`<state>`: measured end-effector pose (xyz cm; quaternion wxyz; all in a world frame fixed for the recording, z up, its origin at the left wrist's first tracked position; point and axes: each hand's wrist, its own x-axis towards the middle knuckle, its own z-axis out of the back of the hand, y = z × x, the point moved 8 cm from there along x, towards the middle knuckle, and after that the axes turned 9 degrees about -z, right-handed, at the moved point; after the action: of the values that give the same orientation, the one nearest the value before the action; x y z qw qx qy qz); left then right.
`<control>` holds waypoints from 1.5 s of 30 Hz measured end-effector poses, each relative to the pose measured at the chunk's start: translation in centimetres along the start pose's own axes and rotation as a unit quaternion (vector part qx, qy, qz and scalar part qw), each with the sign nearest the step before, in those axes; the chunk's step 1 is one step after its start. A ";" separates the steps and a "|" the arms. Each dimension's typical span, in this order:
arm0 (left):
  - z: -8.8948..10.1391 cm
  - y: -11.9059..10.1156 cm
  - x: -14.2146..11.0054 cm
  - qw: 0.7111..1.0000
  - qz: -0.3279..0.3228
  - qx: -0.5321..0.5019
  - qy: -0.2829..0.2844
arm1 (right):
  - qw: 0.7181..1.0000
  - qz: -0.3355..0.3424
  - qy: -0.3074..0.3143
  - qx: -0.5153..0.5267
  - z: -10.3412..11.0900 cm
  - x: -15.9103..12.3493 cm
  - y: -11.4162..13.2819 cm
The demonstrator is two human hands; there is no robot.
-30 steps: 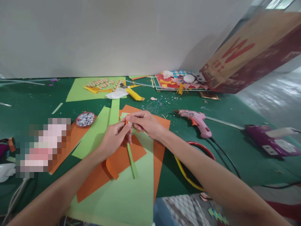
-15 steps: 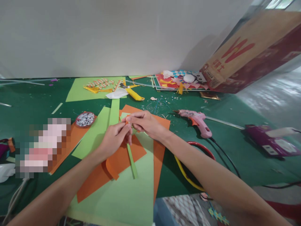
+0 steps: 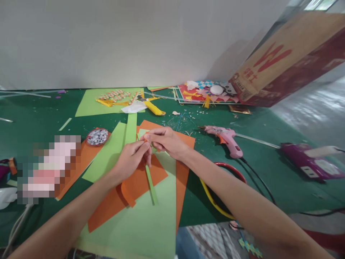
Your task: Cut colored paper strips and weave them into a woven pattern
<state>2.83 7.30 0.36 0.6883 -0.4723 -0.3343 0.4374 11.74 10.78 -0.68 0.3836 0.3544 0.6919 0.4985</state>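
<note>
My left hand and my right hand meet above the stacked paper, fingertips pinched together. Between them is a small piece of orange and green paper strips, mostly covered by the fingers. A narrow green paper strip hangs from below my left fingers. Beneath the hands lie orange paper and a curled orange paper strip. Under these is a large pale green sheet.
To the right lie a pink glue gun, a purple power strip and a red and yellow ring. A round case of googly eyes sits left. Behind are a yellow-handled tool and a paper bag.
</note>
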 end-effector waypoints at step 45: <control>-0.6 0.4 0.1 0.999 0.012 -0.016 0.035 | 0.999 -0.025 -0.016 0.015 -0.1 -0.3 0.4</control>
<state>3.28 7.20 -0.26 0.6867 -0.5024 -0.3116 0.4229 11.87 10.55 -0.27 0.4010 0.3508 0.7019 0.4727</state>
